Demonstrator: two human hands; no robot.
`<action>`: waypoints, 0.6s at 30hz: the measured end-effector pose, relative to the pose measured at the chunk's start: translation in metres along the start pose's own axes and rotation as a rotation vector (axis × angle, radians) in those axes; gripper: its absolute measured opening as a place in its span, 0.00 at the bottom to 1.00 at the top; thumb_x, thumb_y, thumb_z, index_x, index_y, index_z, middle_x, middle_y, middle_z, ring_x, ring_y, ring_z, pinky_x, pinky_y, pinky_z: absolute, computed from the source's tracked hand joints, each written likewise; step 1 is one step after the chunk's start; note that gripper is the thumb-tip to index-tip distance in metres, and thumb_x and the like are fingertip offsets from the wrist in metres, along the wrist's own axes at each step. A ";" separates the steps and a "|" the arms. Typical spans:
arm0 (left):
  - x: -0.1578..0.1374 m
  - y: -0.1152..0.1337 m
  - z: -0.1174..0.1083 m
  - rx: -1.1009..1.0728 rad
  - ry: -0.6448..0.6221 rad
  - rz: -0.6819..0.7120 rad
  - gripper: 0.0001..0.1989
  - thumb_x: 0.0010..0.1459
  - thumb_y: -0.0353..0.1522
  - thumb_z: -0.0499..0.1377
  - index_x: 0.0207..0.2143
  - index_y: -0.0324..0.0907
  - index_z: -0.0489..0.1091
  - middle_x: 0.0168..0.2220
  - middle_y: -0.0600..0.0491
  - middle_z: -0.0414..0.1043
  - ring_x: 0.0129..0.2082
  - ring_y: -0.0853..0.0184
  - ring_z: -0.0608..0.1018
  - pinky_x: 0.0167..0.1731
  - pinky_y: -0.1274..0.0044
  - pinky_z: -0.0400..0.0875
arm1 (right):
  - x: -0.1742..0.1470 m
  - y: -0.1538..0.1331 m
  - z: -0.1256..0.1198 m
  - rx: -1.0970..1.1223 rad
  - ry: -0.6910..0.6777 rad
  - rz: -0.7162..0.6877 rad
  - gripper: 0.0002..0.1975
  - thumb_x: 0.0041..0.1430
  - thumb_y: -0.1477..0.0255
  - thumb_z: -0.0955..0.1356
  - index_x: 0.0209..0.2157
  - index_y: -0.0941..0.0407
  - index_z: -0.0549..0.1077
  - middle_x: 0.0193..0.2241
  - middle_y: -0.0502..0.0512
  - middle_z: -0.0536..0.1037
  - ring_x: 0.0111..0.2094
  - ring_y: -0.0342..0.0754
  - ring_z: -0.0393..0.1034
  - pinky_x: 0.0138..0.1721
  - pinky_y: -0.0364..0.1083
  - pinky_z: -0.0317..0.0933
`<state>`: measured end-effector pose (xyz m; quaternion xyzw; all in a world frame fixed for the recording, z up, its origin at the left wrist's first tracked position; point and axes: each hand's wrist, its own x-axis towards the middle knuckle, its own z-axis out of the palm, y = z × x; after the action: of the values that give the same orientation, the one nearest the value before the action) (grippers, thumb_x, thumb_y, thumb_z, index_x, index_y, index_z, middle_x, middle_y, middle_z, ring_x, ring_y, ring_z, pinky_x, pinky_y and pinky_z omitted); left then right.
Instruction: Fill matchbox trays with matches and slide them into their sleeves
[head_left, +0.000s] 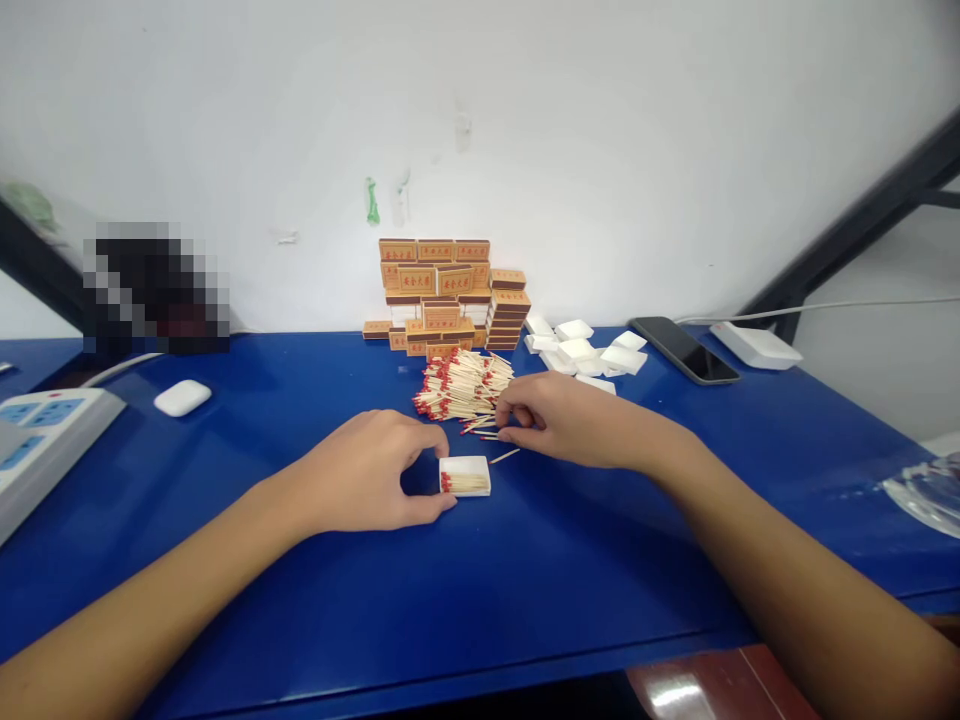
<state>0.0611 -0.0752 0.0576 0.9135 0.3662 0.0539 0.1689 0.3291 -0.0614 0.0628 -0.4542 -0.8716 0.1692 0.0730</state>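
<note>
A small white matchbox tray (472,465) lies on the blue table, with red-tipped matches (466,483) along its near side. My left hand (382,475) grips the tray's left end between thumb and forefinger. Beyond it is a heap of loose matches (465,385) with red heads. At the heap's near right edge, my right hand (555,415) has its thumb and fingers bent together in a pinch over a few scattered matches. What lies between those fingertips is hidden. One single match (504,456) rests on the table just right of the tray.
Matchbox sleeves and boxes (435,280) are stacked against the wall. Several white trays (577,350) are piled right of them, near a phone (682,350) and a white device (756,346). On the left are a white case (182,398) and a power strip (52,440).
</note>
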 end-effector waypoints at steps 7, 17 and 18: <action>-0.001 0.000 0.000 0.012 -0.002 -0.004 0.14 0.58 0.45 0.64 0.38 0.44 0.77 0.23 0.59 0.65 0.22 0.70 0.65 0.25 0.75 0.52 | 0.006 0.004 0.013 0.034 -0.019 -0.013 0.06 0.65 0.73 0.68 0.32 0.56 0.73 0.29 0.50 0.75 0.29 0.43 0.62 0.30 0.44 0.51; 0.001 -0.003 0.006 0.038 0.065 -0.051 0.13 0.59 0.44 0.64 0.40 0.46 0.77 0.23 0.59 0.65 0.22 0.69 0.66 0.26 0.76 0.54 | 0.000 -0.016 0.011 0.000 0.035 -0.086 0.05 0.66 0.73 0.69 0.34 0.56 0.71 0.32 0.51 0.76 0.30 0.44 0.65 0.31 0.43 0.52; 0.001 -0.003 0.006 0.034 0.067 -0.055 0.13 0.59 0.44 0.64 0.40 0.46 0.77 0.23 0.59 0.65 0.23 0.69 0.67 0.26 0.76 0.54 | 0.000 -0.022 0.011 -0.033 0.030 -0.094 0.03 0.65 0.75 0.69 0.35 0.57 0.72 0.34 0.52 0.77 0.31 0.44 0.66 0.32 0.44 0.52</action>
<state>0.0617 -0.0741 0.0507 0.9036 0.3973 0.0735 0.1424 0.3088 -0.0758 0.0605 -0.4165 -0.8935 0.1443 0.0861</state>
